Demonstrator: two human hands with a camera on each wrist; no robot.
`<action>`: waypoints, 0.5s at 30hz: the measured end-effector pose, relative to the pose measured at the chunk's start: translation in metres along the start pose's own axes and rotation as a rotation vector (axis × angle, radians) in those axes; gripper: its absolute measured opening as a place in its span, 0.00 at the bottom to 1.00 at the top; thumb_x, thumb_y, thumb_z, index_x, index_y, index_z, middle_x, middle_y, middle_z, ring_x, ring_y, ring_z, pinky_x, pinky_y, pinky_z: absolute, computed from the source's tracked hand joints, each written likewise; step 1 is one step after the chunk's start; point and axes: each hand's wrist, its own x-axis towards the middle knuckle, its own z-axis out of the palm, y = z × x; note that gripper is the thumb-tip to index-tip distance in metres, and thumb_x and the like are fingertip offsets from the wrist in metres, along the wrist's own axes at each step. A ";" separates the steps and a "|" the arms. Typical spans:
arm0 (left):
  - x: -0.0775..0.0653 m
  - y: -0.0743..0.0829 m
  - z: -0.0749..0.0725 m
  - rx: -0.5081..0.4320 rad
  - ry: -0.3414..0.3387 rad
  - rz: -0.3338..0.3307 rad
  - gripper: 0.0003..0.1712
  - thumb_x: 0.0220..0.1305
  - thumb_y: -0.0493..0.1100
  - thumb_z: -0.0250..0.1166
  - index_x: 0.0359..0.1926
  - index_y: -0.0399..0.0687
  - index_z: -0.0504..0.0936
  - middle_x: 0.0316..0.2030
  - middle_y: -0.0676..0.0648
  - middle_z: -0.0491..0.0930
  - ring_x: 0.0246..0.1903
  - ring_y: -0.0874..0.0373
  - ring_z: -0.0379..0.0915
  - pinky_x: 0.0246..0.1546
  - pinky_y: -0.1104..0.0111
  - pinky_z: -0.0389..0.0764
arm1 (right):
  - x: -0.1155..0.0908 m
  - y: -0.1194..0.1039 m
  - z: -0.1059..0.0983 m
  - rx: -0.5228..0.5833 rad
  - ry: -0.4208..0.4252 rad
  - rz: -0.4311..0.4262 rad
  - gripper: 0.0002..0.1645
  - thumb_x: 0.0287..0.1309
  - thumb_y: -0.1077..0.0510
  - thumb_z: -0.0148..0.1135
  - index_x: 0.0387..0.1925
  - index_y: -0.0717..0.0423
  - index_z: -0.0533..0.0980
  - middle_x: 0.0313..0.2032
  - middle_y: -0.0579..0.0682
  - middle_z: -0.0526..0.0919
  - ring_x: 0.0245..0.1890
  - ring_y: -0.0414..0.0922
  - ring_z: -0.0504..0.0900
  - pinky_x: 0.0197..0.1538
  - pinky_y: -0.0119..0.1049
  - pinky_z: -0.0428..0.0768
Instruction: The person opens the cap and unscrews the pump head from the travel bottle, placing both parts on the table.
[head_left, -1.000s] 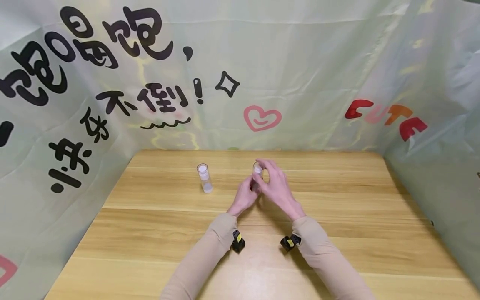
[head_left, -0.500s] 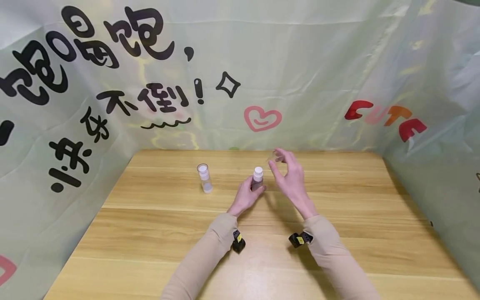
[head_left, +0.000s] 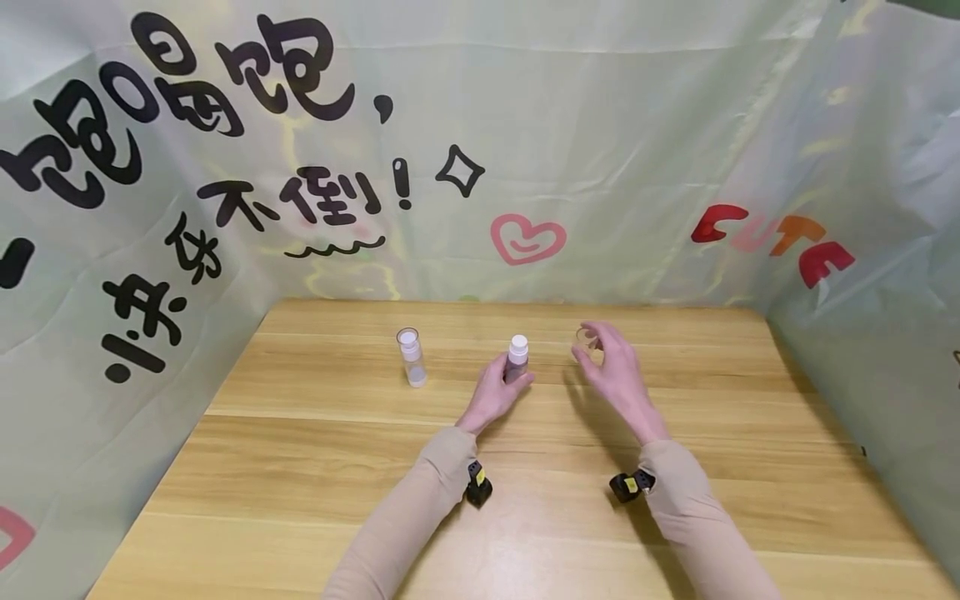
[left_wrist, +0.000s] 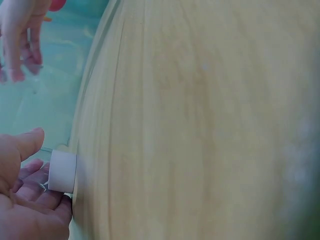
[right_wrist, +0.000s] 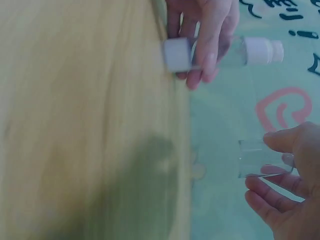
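Observation:
My left hand (head_left: 495,395) grips a small clear bottle (head_left: 517,350) near the middle of the table, fingers and thumb round its body. A white base (left_wrist: 63,171) and a stepped white top (right_wrist: 262,51) show on it, the top uncovered. To the right, my right hand (head_left: 619,373) pinches a clear cap (right_wrist: 252,157) between thumb and fingers, above the table and apart from the bottle. Left of both hands stands a second bottle (head_left: 412,358) of the same kind, upright with its clear cap on.
The wooden table (head_left: 300,467) ends at the back against a pale printed cloth (head_left: 615,150), which also rises along the left and right sides. A small black camera (head_left: 478,486) is strapped at each wrist.
My right hand has lifted the clear cap off the bottle, carried it right and then lowered it somewhat. The left hand and its bottle have stayed in place.

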 end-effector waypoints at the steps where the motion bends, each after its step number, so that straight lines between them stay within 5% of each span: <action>1: 0.000 0.000 0.000 0.002 0.001 -0.002 0.24 0.68 0.42 0.64 0.61 0.35 0.74 0.58 0.33 0.79 0.60 0.40 0.75 0.66 0.50 0.74 | -0.001 0.004 -0.001 -0.007 -0.012 0.014 0.25 0.59 0.63 0.67 0.58 0.65 0.74 0.47 0.65 0.83 0.42 0.59 0.81 0.47 0.55 0.81; 15: -0.001 0.000 0.001 0.000 -0.001 -0.010 0.24 0.69 0.42 0.64 0.61 0.36 0.74 0.59 0.33 0.78 0.62 0.40 0.74 0.68 0.49 0.72 | -0.021 0.025 -0.007 -0.115 -0.189 0.114 0.25 0.57 0.62 0.69 0.55 0.67 0.74 0.47 0.67 0.83 0.44 0.61 0.85 0.48 0.58 0.83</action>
